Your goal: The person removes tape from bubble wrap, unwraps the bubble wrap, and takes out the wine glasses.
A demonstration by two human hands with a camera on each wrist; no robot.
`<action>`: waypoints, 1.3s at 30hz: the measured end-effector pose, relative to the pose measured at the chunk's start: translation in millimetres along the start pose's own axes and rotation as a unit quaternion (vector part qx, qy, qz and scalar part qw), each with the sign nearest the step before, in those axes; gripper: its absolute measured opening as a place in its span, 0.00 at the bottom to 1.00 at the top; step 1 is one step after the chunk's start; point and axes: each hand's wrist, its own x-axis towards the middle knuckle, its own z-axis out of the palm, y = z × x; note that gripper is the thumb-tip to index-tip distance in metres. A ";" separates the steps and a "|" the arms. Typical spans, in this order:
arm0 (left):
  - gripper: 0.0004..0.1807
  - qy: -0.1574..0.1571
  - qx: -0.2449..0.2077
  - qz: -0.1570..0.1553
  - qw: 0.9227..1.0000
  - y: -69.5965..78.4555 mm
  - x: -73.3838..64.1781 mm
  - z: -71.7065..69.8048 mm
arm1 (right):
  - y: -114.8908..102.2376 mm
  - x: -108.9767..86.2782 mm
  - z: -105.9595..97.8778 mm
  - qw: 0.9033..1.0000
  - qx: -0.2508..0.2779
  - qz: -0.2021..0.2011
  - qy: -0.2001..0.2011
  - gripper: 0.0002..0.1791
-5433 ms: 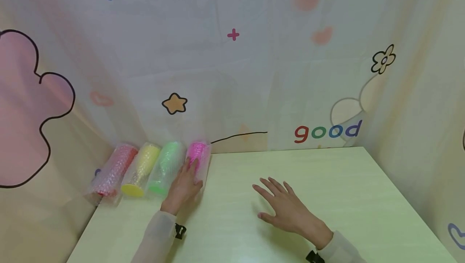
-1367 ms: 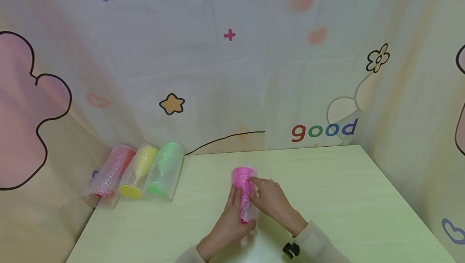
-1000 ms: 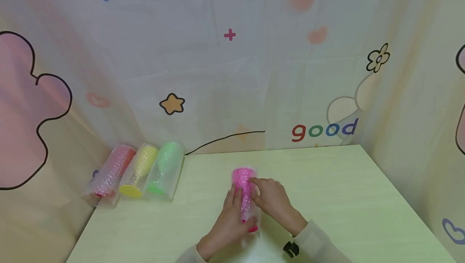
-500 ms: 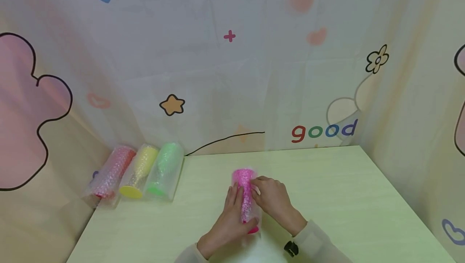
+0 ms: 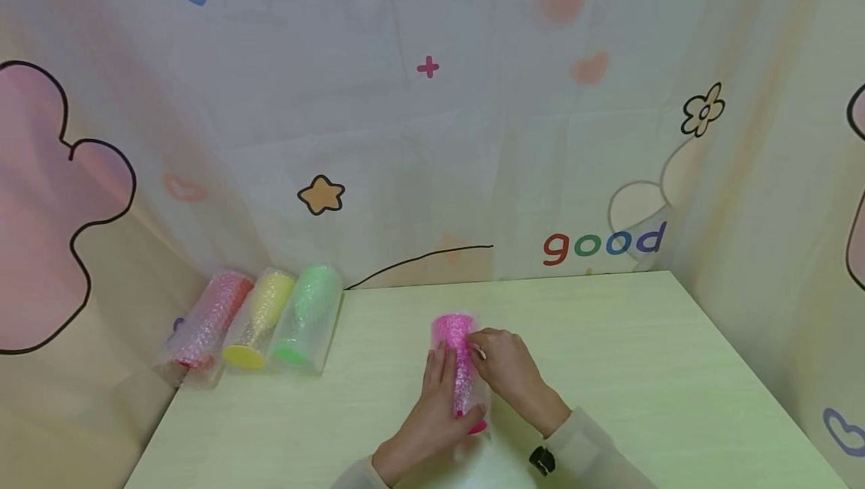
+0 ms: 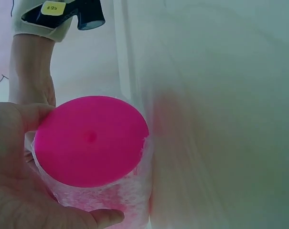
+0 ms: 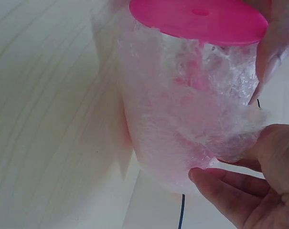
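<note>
A pink goblet point(image 5: 466, 369) in clear bubble wrap lies on the table in front of me, its round flat base point(image 6: 91, 141) toward me. Its narrow stem shows faintly through the wrap in the right wrist view. My left hand point(image 5: 432, 406) holds it from the left, with the fingers along its side and the thumb near the base. On the other side, my right hand point(image 5: 510, 369) pinches a loose edge of the bubble wrap point(image 7: 201, 119) between thumb and fingers. The wrap still surrounds the goblet, and its underside is hidden.
Three similar wrapped items lie side by side at the table's back left: a red one point(image 5: 212, 320), a yellow one point(image 5: 260, 316) and a green one point(image 5: 308, 320). A printed curtain point(image 5: 378, 136) stands behind the pale table point(image 5: 642, 384).
The pink goblet was taken from the row at left to the middle of the table. Within the last second it turned slightly, its base shifting a little right; both hands stay on it.
</note>
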 end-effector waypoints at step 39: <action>0.52 -0.024 0.002 -0.024 0.999 -11.6 9.1 -6.7 | 5.1 5.1 1.2 0.998 -0.055 -0.036 0.004 0.08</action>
